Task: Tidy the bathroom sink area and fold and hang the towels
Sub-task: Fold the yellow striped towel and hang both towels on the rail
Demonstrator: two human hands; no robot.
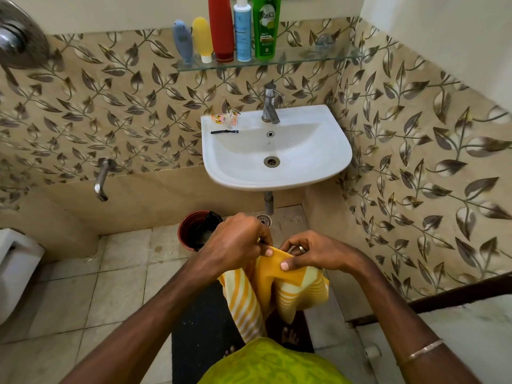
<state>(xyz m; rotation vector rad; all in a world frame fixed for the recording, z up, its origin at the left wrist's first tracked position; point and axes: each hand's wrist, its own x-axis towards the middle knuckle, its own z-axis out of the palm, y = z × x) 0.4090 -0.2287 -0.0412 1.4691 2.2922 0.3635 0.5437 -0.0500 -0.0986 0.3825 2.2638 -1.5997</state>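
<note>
Nearest, below the sink [329, 164], the left hand [235, 242] and right hand [315, 253] each pinch the top edge of a yellow striped towel [277, 289], fingers curled over the cloth, thumbs pressed on its front; the towel hangs in folds beneath them; on the floor under the sink's left side stands a dark red bucket [188, 231]; on the sink's left rim lie small packets [225, 119] and a black strip [224, 131]; the tap [271, 106] stands at its back; above the sink a glass shelf [304, 60] holds five bottles [221, 29].
</note>
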